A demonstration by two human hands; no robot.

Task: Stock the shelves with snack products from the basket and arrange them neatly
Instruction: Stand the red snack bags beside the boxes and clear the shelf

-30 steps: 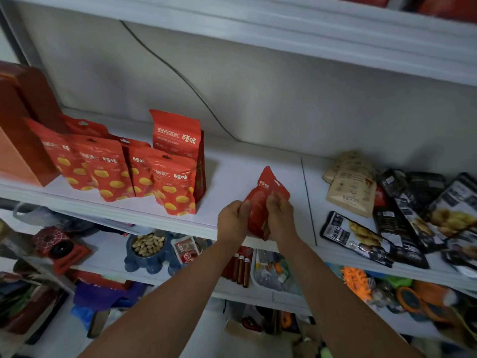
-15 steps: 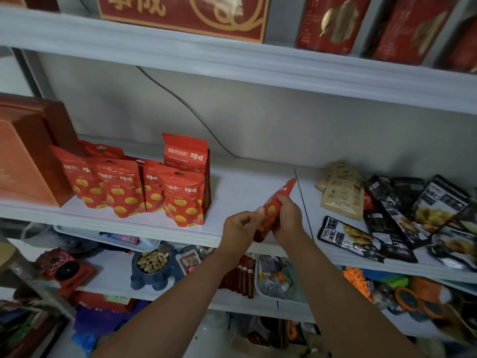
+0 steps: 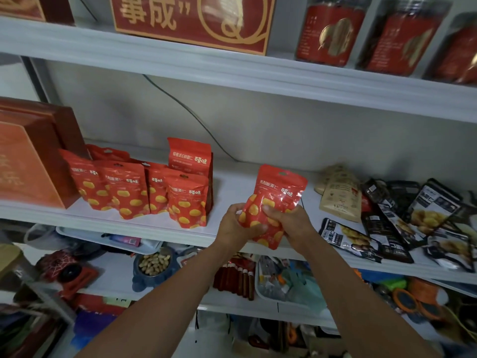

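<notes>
Gripping a red snack pouch (image 3: 280, 189) by its lower half, the left hand (image 3: 236, 224) and right hand (image 3: 293, 223) each curl their fingers round one side of it. The pouch is held nearly upright, tipped slightly right, printed face toward us, at the near edge of the white shelf (image 3: 232, 184). Left of it stands a cluster of matching red pouches (image 3: 129, 189); to the right lie beige bags (image 3: 340, 195) and black packets (image 3: 387, 228).

Wall cable (image 3: 189, 112); perhaps peanuts (image 3: 154, 263) below
</notes>
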